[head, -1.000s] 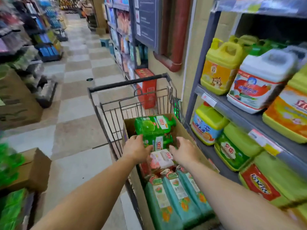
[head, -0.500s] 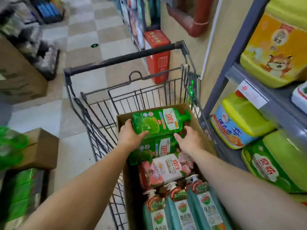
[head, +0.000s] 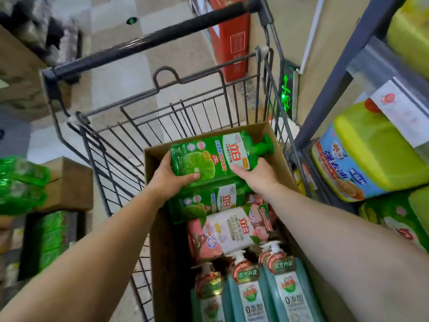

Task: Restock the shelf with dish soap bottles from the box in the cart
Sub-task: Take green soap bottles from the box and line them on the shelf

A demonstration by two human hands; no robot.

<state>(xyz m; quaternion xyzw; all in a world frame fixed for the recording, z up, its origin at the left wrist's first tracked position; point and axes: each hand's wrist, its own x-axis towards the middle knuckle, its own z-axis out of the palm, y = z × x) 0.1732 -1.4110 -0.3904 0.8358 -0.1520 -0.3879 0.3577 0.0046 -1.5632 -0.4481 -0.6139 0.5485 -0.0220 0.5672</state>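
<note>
A green dish soap bottle (head: 218, 156) with a lime label lies across the far end of the cardboard box (head: 160, 228) in the wire cart (head: 130, 145). My left hand (head: 169, 182) grips its base end, thumb on the label. My right hand (head: 257, 173) holds its neck end from below, near the green cap. Under it lies a second green bottle (head: 209, 203), then a pink and white one (head: 229, 231). Three teal pump bottles (head: 253, 296) fill the near end of the box.
The grey metal shelf (head: 362, 59) on the right carries large yellow and green jugs (head: 369, 154). A red box (head: 229, 40) stands on the floor beyond the cart handle (head: 148, 40). Cardboard boxes (head: 69, 184) and wrapped green bottles (head: 21, 184) sit at left.
Both hands have closed around the top green bottle and raised it a little off the one below. The camera has tilted down and moved closer to the box.
</note>
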